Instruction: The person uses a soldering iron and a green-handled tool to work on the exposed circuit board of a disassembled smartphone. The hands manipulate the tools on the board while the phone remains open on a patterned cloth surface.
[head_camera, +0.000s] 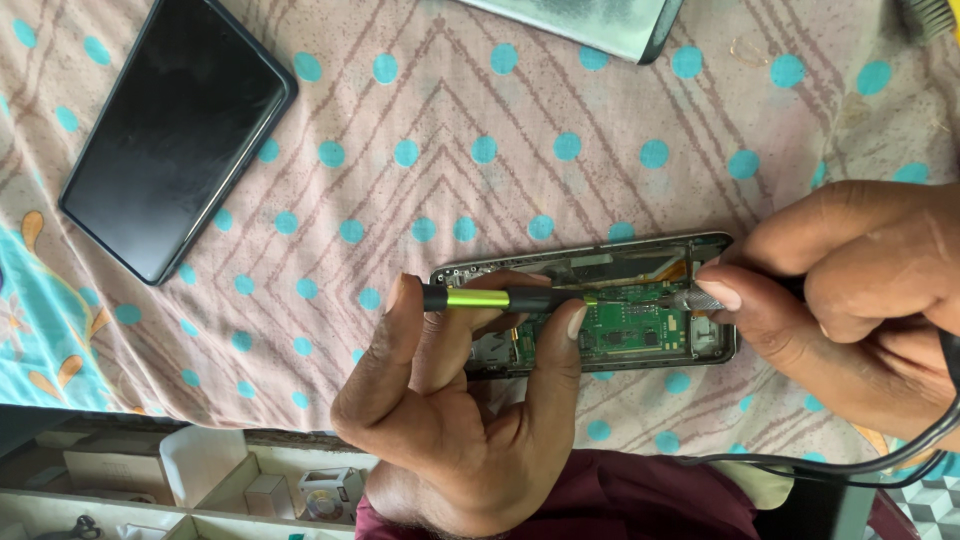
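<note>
Head camera looks straight down on a bed or table covered by a pinkish cloth (480, 110) with zigzag lines and teal dots. Opened phone body (600, 310), back cover off, lies flat on the cloth near the lower middle, green circuit board (632, 328) exposed inside its metal frame, orange flex ribbon showing at the upper right of the frame. Left hand (455, 400) comes up from the bottom edge, palm partly turned up, thumb and fingers pinching a precision screwdriver (500, 298) with a black and yellow-green handle; the tool lies nearly horizontal across the phone body, its tip pointing right over the board. Right hand (840, 290) enters from the right edge, fingers curled tight, thumb and forefinger closed on a small metal piece at the phone's right end, just where the screwdriver tip ends; what exactly it pinches is too small to tell. Black cable (900, 450) loops under the right wrist and runs along the lower right. Second phone (175, 130), dark screen up, lies tilted at the upper left, well apart from the open one. Grey metallic device (590, 20) sits partly cut off at the top edge. Below the cloth edge, lower left, a compartmented tray (210, 480) holds small boxes and parts. Maroon garment (620, 500) shows at the bottom centre.
</note>
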